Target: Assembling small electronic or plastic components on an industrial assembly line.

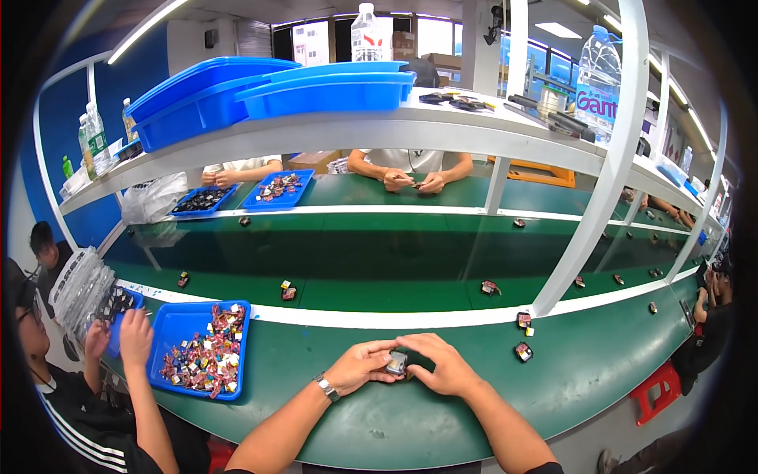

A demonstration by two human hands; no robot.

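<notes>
In front of me, over the green bench, a small squarish electronic part [397, 363] with a grey, glassy-looking case sits between my hands. My left hand [361, 366], with a watch on its wrist, grips the part from the left, thumb on top. From the right, my right hand [444, 365] curves round it. The right thumb is at the part's edge and its fingertips meet my left fingers above. A little yellow shows under the part. Two similar small parts lie on the bench to the right, a nearer one [523, 351] and a farther one [524, 320].
A blue tray [246, 347] heaped with wired parts stands left, beside a co-worker's raised hand [136, 338]. Beyond a white rail [355, 317], a green conveyor belt [379, 272] carries scattered parts. A white post [588, 182] rises ahead right, under a shelf [332, 133] with blue trays.
</notes>
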